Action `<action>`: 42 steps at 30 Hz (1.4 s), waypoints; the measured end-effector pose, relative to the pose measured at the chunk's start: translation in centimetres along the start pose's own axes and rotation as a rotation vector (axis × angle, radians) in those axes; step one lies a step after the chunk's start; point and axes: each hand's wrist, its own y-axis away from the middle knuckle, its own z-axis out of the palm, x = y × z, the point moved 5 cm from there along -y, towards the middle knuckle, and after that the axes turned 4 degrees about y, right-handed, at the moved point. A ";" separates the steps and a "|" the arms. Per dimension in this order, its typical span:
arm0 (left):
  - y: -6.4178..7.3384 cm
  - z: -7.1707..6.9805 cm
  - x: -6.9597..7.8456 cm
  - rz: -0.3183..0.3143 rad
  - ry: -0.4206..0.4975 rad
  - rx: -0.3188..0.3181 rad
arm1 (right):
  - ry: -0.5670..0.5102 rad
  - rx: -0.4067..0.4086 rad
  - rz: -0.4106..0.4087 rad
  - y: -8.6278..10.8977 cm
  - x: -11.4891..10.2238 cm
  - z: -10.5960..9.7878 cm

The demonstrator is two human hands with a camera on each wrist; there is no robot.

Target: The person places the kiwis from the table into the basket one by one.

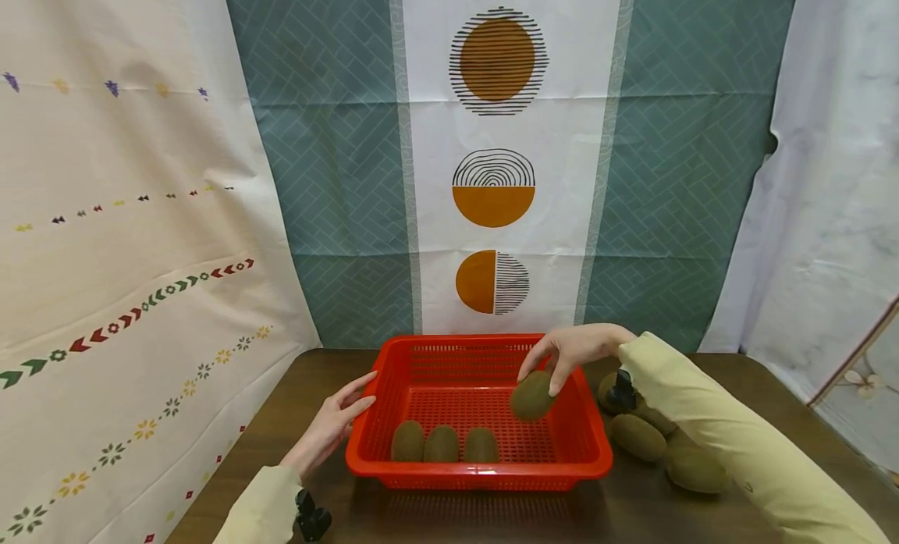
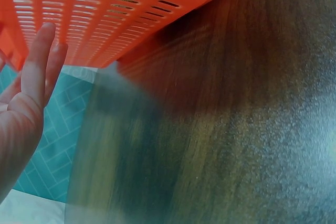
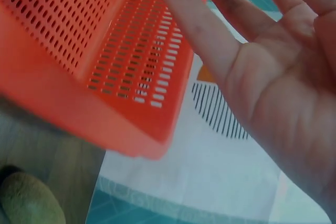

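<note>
My right hand grips a brown kiwi between thumb and fingers, over the right part of a red plastic basket. In the right wrist view only a sliver of that kiwi shows past the fingers. Three kiwis, the left one, the middle one and the right one, stand in a row along the basket's near wall, from its left corner. At the basket's left side is my left hand, its fingertips right at the rim. Seen from the left wrist, its fingers lie fairly straight beside the slotted wall.
Several loose kiwis, one of them in front, lie on the dark wooden table right of the basket, partly under my right forearm. A patterned cloth hangs behind the table, with a pale cloth on the left.
</note>
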 end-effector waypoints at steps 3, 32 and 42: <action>0.0 0.0 0.0 0.001 -0.001 0.002 | -0.026 -0.068 -0.001 -1.2 -0.1 0.5; -0.1 0.0 0.0 -0.020 0.021 0.004 | -0.206 -0.434 0.332 -6.9 3.1 6.3; 0.7 1.0 1.6 -0.027 0.038 -0.036 | -0.214 -0.428 0.363 -7.2 3.5 6.7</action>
